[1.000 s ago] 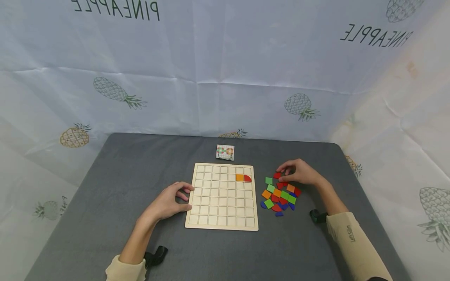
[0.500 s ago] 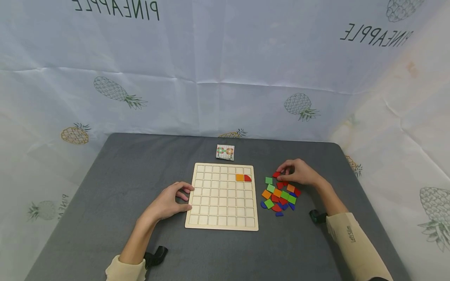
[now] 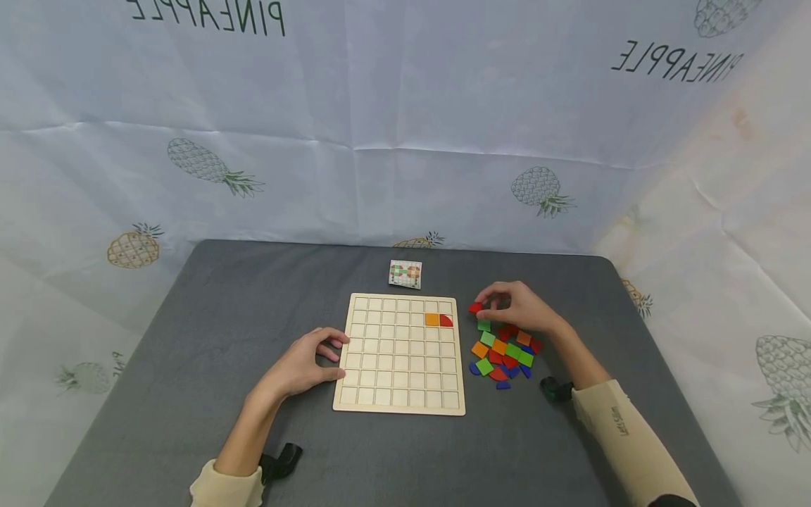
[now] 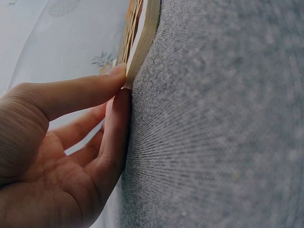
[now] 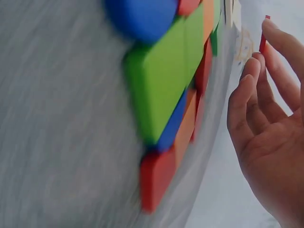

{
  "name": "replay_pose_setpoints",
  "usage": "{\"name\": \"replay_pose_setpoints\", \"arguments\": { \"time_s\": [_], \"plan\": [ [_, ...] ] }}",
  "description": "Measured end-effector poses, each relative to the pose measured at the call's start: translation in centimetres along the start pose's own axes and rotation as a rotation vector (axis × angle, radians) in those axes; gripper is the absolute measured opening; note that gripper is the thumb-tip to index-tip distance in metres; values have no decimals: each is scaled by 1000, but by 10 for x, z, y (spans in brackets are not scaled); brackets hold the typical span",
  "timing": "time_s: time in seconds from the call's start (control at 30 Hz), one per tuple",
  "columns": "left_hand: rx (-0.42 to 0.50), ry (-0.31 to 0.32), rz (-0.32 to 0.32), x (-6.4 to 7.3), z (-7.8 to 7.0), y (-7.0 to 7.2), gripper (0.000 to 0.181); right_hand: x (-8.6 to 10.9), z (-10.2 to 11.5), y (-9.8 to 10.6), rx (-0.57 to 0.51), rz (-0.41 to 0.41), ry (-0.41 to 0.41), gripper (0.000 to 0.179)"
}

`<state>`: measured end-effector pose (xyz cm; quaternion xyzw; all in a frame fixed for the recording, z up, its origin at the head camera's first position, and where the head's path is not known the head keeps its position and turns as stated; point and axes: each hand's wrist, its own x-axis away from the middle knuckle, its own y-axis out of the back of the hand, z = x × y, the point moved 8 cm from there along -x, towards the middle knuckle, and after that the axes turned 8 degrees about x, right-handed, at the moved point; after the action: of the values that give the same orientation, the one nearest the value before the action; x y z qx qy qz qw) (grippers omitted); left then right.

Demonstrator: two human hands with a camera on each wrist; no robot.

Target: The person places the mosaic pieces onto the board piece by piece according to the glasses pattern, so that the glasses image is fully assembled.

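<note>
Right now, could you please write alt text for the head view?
The right hand pinches a red tile near a pile of coloured tiles; the left hand touches the left edge of a grid board bearing two tiles.

A creased, pale pineapple-print cloth [image 3: 437, 91], warmer-lit at right, hangs behind the grey table [image 3: 266, 289].

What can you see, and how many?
table: 1, grey, centre
board: 1, wooden, on table
card: 1, multicoloured, behind board
square: 1, orange, on board
quarter-circle: 1, red, beside square
held piece: 1, red, beside board
loose pieces: many, overlapping, red, orange, green, blue, right of board
pineapple cloth: count unclear, white, behind table
sleeves: 2, cream, near bottom
wrist gear: 2, black, by sleeves
left hand: 1, touching board's edge
right hand: 1, pinching held piece
</note>
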<state>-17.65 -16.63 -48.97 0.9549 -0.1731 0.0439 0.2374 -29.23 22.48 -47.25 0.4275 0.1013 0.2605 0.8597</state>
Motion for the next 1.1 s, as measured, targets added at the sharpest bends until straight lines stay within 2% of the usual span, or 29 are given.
{"name": "replay_pose_setpoints", "arguments": {
  "time_s": [0.13,0.53,0.9,1.1],
  "plan": [
    [-2,-4,1,0,0,0,53,-9,13,-8,-22,9,9,26],
    [9,3,1,0,1,0,53,-38,56,-36,-38,39,103,24],
    [6,7,1,0,0,0,52,-59,80,-60,75,100,137,26],
    [8,10,-6,0,0,-1,52,-62,86,-64,149,97,123,26]
  ]
}}
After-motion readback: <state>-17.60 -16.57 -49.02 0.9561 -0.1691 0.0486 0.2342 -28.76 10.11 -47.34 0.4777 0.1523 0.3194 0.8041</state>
